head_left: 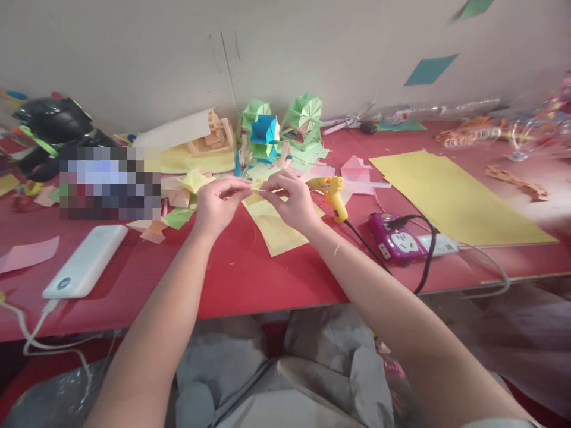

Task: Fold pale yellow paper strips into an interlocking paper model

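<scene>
My left hand (220, 202) and my right hand (291, 199) meet over the middle of the table. Thumbs and fingers of both pinch a small pale yellow strip of paper (256, 189), mostly hidden by the fingertips. Beneath the hands lies a pale yellow sheet of paper (277, 230). Just right of my right hand, a yellow hot glue gun (333, 193) rests on its side. Behind the hands stand folded paper shapes, a blue one (264, 129) and a green fan-like one (307, 113).
On the red table (250, 285), a purple power strip (397, 238) with a plugged black cord sits front right, near a large yellow sheet (455, 196). A white power bank (87, 261) with a cable lies left. Paper scraps (179, 218) and a black object (53, 125) are farther back.
</scene>
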Available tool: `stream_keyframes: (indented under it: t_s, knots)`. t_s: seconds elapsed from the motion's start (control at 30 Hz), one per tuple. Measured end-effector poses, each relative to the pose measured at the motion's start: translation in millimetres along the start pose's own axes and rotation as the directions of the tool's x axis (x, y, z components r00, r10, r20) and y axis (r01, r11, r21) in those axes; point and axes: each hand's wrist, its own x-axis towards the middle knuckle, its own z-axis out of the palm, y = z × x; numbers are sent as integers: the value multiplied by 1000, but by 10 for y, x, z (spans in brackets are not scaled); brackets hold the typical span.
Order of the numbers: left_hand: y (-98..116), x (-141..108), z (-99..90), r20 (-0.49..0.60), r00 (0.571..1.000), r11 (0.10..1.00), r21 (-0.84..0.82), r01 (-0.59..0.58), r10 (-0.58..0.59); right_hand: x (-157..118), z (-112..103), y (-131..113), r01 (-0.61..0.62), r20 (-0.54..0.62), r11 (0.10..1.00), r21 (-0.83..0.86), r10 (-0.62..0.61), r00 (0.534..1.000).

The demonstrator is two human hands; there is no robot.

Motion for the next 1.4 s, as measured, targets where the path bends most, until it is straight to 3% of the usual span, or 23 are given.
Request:
stream_keyframes:
  t_s: [0.17, 0.43, 0.63, 0.83, 0.93, 1.2, 1.4]
  knots:
    - [14, -4, -6, -19, 999, 999, 0, 48, -48, 11, -7, -11, -28, -3, 1000, -11, 28, 1000]
    - [84, -7, -24, -46, 998, 999, 16, 33, -32, 20, -11, -4, -31, 16, 999, 41, 30, 999]
    - [111, 26, -64, -79, 987, 990, -10, 138, -139, 68, -68, 40, -190, 51, 970, 154, 184, 982]
    - [50, 38, -142, 94, 974, 978, -12, 208, -206, 71, -108, 42, -136, 152, 990, -25, 138, 979]
    - [21, 48, -196, 224, 936, 957, -47, 288, -271, 69, -103, 42, -101, 153, 994, -29, 104, 983]
    - [-11, 40, -288, 418, 838, 890, -128, 437, -351, 42, -113, 52, -117, 275, 993, -21, 118, 954]
    - [24, 27, -268, 413, 853, 920, -81, 384, -319, 33, -98, 34, -113, 312, 993, -40, 120, 943]
